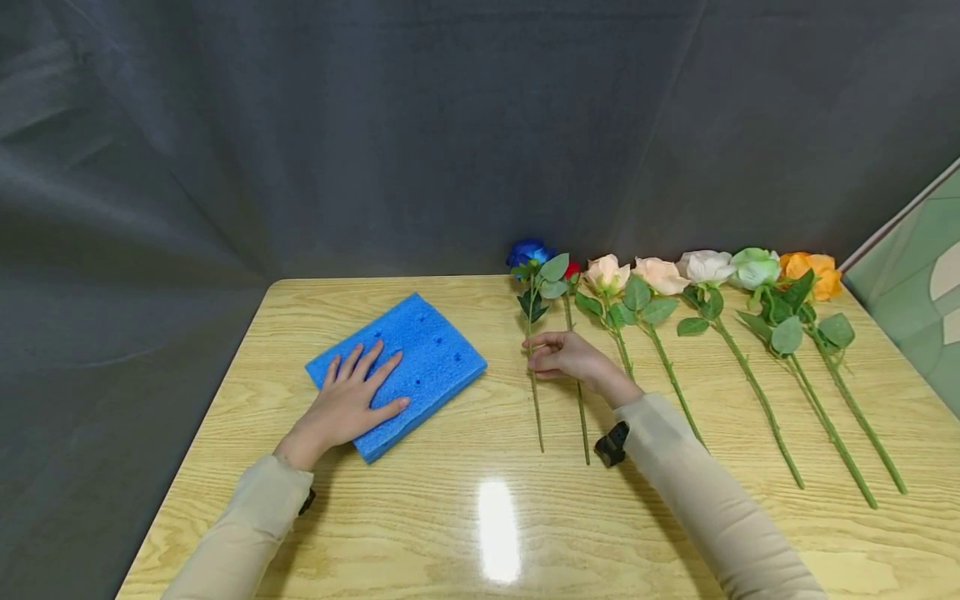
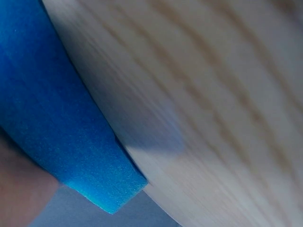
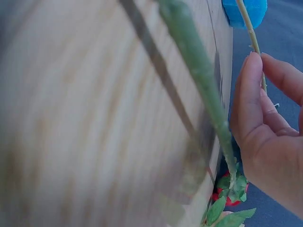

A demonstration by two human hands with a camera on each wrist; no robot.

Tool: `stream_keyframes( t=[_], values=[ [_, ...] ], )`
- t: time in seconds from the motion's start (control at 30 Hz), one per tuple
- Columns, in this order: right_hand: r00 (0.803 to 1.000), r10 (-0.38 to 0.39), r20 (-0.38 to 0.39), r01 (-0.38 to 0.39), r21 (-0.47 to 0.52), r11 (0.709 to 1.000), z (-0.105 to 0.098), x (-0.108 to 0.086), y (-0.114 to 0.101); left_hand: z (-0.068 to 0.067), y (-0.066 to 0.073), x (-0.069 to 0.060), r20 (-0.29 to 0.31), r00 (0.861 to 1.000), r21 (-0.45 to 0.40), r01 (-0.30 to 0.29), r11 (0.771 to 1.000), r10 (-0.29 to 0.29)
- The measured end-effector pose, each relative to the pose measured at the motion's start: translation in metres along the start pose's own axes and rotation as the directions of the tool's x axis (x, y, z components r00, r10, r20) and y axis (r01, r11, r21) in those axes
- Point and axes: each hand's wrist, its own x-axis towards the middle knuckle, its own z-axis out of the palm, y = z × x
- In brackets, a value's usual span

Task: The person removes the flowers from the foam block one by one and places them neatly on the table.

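Note:
A blue foam block [image 1: 442, 358] with several small dark holes in its top lies at an angle on the table. My left hand [image 1: 348, 408] rests on it, palm down with fingers spread; the left wrist view shows the block's side [image 2: 61, 109] and only a blurred bit of the hand. With thumb and fingertips, my right hand [image 1: 573, 358] pinches the stem of a blue rose [image 1: 529, 252] midway down. In the right wrist view that stem [image 3: 251, 28] passes between thumb and fingers. Just right of it, under the right hand, is a red rose [image 1: 572, 269], its bloom partly hidden by leaves.
Further right, a row of stemmed roses lies on the wooden table [image 1: 405, 533]: two pale peach ones, a white rose [image 1: 707, 267], a light green rose [image 1: 755, 268] and an orange rose [image 1: 813, 273]. A dark curtain [image 1: 450, 133] hangs behind the table.

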Motion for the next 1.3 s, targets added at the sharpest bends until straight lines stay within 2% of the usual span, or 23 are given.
stream_keyframes(
  t=[0.97, 1.3],
  values=[
    [0.997, 0.076, 0.022, -0.075, -0.019, 0.997, 0.0017, 0.0023, -0.001, -0.003, 0.0024, -0.0011, 0.012, 1.0, -0.003, -0.004, 1.0, 0.004],
    [0.996, 0.08, 0.024, -0.08, -0.021, 0.997, 0.0052, 0.0016, -0.0029, -0.0025, 0.0027, -0.0012, 0.012, 1.0, -0.004, -0.001, 1.0, 0.001]
  ],
)
